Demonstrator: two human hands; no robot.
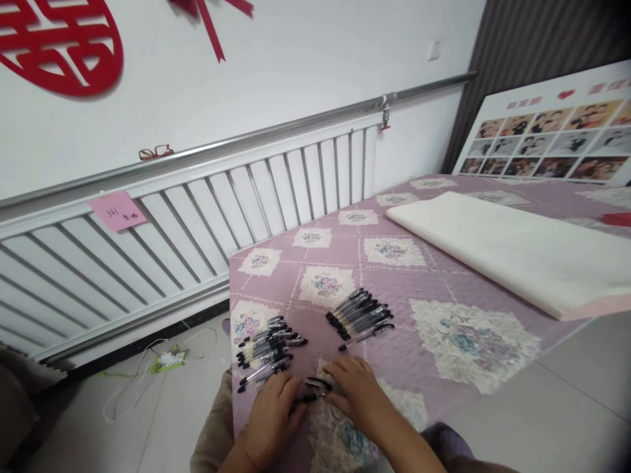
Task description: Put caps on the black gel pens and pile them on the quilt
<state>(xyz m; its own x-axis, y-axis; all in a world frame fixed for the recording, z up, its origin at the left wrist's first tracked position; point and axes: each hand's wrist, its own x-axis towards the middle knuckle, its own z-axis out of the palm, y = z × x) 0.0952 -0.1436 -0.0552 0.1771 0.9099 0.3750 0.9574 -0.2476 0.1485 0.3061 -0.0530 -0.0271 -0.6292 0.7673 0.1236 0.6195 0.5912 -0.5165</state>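
Both my hands rest on a purple flowered bedspread (444,289) near its front edge. My left hand (273,414) is curled around a black pen (309,396), and my right hand (355,391) pinches the same pen's other end. A loose pile of black pens (266,348) lies just beyond my left hand. A neater row of capped pens (359,314) lies beyond my right hand.
A folded cream cloth (513,249) lies across the bed to the right. A photo board (557,138) leans at the back right. A white radiator cover (172,223) with a pink note (117,210) runs along the wall. Cables (148,368) trail on the floor at left.
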